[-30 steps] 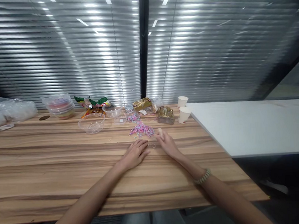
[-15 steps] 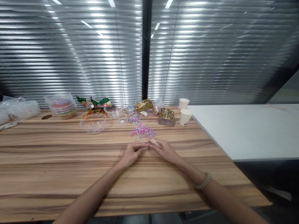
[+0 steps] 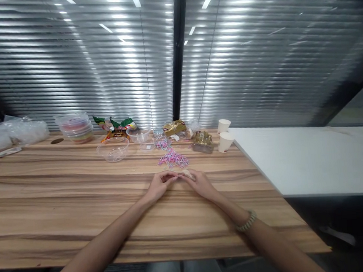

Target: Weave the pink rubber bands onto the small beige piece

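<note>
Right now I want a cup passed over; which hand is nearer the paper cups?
Right. The right hand lies below-left of the paper cups; the left hand is farther left.

My left hand (image 3: 159,186) and my right hand (image 3: 198,183) meet fingertip to fingertip on the long wooden table (image 3: 63,205), pinching together something very small which I cannot make out. Just behind my fingers lies the loose pile of pink and purple small rubber bands (image 3: 172,158). Left of this pile stands a clear plastic bowl (image 3: 112,149), and right of the pile two white paper cups (image 3: 224,135).
</note>
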The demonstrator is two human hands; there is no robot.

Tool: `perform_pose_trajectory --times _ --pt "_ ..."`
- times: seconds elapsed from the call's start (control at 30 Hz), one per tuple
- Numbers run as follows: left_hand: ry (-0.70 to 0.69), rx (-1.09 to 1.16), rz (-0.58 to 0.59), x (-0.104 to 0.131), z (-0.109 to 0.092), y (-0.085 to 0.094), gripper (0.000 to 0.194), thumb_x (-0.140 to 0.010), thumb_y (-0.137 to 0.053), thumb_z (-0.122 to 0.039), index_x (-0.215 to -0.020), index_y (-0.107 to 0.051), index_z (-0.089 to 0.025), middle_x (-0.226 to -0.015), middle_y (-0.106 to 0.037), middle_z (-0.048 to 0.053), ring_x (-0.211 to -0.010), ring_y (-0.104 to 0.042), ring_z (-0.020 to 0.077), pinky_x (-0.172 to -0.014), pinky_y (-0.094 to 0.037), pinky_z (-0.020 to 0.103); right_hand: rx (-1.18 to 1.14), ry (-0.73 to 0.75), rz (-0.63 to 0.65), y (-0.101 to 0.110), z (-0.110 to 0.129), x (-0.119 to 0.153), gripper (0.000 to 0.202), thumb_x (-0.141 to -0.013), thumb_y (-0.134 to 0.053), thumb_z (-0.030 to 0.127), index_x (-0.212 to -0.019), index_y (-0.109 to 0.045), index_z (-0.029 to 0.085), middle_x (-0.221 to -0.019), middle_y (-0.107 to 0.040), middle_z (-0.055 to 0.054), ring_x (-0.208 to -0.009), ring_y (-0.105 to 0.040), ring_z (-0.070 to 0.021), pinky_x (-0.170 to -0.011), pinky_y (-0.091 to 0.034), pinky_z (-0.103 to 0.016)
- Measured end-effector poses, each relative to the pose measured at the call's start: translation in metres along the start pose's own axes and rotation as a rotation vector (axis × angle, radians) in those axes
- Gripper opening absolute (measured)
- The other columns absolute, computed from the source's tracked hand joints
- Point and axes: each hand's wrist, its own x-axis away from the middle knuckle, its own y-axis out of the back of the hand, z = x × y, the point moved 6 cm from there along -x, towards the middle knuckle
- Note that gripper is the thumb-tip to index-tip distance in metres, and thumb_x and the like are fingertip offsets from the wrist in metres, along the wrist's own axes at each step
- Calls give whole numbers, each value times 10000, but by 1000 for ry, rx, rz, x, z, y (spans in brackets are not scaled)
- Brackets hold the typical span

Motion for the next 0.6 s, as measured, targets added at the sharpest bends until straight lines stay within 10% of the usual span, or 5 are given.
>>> perform_pose_trajectory --times 0.6 --pt "84 -13 87 2 0 -7 252 -712 -617 -334 -845 -655 -123 -898 -673 83 -841 -599 182 -800 -435 297 -57 2 21 -6 7 2 267 -844 -443 367 -812 -602 153 -727 -607 -23 -644 -518 -126 -596 -372 -207"
